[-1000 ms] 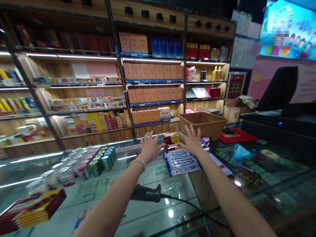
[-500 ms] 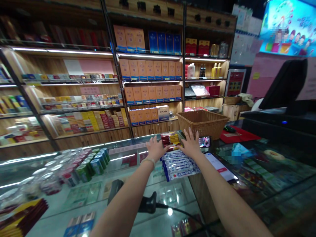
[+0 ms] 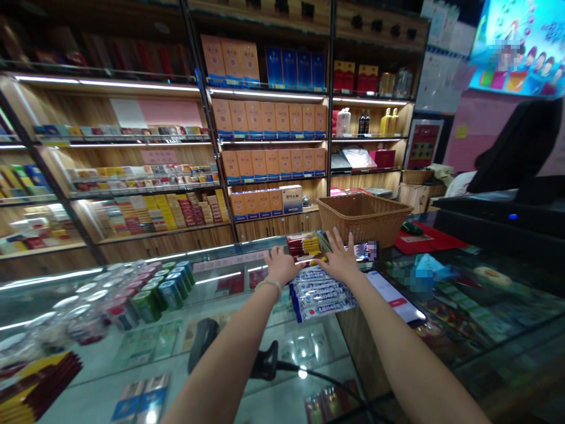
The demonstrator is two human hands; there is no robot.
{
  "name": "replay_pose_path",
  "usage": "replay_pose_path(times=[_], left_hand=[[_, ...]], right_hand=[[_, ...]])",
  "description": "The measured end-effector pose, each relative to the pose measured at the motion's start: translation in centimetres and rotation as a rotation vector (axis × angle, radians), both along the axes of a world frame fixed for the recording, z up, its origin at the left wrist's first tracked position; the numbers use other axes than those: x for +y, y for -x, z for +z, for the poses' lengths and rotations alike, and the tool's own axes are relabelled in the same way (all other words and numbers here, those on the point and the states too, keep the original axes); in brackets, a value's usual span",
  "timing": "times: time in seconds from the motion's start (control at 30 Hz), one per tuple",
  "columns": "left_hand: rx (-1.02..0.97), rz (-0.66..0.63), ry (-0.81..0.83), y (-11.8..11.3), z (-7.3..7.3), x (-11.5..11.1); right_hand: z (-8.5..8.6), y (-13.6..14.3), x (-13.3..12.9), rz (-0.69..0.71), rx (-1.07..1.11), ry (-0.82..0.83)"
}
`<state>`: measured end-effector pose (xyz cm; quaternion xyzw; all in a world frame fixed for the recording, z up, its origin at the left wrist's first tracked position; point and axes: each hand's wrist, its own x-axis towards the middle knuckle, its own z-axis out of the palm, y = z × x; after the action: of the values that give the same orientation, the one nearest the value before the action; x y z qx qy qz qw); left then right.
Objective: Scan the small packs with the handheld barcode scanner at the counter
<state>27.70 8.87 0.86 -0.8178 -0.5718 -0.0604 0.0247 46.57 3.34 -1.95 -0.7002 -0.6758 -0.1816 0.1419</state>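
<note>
On the glass counter [image 3: 247,359], my left hand [image 3: 282,266] rests at the left edge of a stack of red and yellow packets [image 3: 304,246]. Its fingers are spread and its thumb points in towards the stack. My right hand [image 3: 339,259] lies at the stack's right side, fingers also fanned out, partly covering it. Whether either hand presses on the packets is hard to make out. Just nearer, a row of blue and white wrapped bars [image 3: 320,294] lies flat, its right edge under my right wrist. Beneath my left forearm is a black handheld scanner [image 3: 265,360], partly hidden.
A wicker basket [image 3: 362,215] stands behind my right hand. Phones [image 3: 395,297] lie to the right, near a dark monitor [image 3: 516,147]. Cans [image 3: 172,293] and jars line the left, with more red and yellow packets [image 3: 39,388] nearer. The scanner's cable [image 3: 326,383] crosses the front.
The camera view has shifted slightly. Both hands stay spread beside the red and yellow packets, with my left hand a touch further right. The packets and bars look unmoved.
</note>
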Motion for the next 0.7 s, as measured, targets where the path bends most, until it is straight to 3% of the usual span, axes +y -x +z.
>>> replay_pose_path(times=[0.37, 0.7], left_hand=[[-0.023, -0.012, 0.013, -0.56, -0.21, 0.15], [-0.053, 0.019, -0.013, -0.61, -0.05, 0.0]], right_hand=[[-0.58, -0.19, 0.55, 0.016, 0.019, 0.06], [-0.02, -0.25, 0.38, -0.006, 0.026, 0.027]])
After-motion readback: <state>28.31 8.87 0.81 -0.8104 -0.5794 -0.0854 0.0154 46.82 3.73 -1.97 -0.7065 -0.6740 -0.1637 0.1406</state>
